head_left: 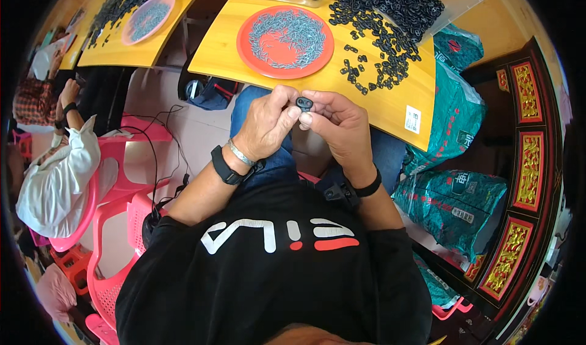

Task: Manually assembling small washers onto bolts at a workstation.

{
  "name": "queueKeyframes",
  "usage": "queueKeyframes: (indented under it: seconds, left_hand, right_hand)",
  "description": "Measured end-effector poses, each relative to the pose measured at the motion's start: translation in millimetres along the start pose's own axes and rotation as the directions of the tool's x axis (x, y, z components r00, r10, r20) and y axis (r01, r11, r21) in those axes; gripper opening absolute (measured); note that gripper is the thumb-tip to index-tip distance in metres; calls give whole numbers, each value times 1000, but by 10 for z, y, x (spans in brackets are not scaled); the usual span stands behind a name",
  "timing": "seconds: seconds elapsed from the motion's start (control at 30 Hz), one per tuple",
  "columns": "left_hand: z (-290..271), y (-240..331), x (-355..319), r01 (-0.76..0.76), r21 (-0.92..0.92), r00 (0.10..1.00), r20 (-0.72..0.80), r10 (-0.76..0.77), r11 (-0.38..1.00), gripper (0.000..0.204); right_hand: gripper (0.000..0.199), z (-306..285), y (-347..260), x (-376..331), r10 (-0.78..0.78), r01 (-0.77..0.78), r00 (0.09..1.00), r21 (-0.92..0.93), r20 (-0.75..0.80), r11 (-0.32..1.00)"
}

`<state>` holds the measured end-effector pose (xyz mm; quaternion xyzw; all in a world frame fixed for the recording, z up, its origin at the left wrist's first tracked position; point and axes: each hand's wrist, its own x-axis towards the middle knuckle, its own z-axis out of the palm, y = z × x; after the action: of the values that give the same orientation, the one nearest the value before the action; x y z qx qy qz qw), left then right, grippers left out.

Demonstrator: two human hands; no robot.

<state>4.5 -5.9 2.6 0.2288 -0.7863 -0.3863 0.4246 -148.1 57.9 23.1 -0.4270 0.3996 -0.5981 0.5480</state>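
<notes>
Just off the table's front edge, a small black oval plastic part (304, 103) with openings in its face is held up between my two hands. My left hand (273, 118) pinches it from the left with thumb and fingers. From the other side, the thumb and fingers of my right hand (337, 120) close on it too. Whether a pin sits in it is too small to tell. Beyond my hands a round red plate (244, 51) carries many small grey metal pins (302, 31). Many similar black parts (390, 61) lie loose to its right.
A clear plastic bin (465, 0) tips more black parts onto the yellow table (213, 52). Green sacks (455, 204) stand at my right, beside a carved dark cabinet (528, 162). To the left are pink chairs (116, 247), cables and a seated person (64, 180) at another table.
</notes>
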Motion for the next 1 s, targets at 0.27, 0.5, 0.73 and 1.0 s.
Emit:
queueKeyframes:
  seconds: [0.27,0.5,0.73,1.0]
  left_hand:
    - [36,34,-12,-130,49,988,-83,133,990,11]
    - [61,129,-41,-165,163,967,-167,192,973,10]
    - [109,21,-81,-113,25,961,-252,116,993,15]
    - [44,155,39,11,47,965,-263,2,999,11]
  right_hand:
    - [30,42,-59,-35,-50,53,997,-65,50,996]
    - [24,127,-64,-75,-118,123,992,-149,39,981]
    - [21,210,-214,35,-52,62,998,-352,40,934]
    - [36,-165,-1004,1992,-521,290,849,-901,87,322]
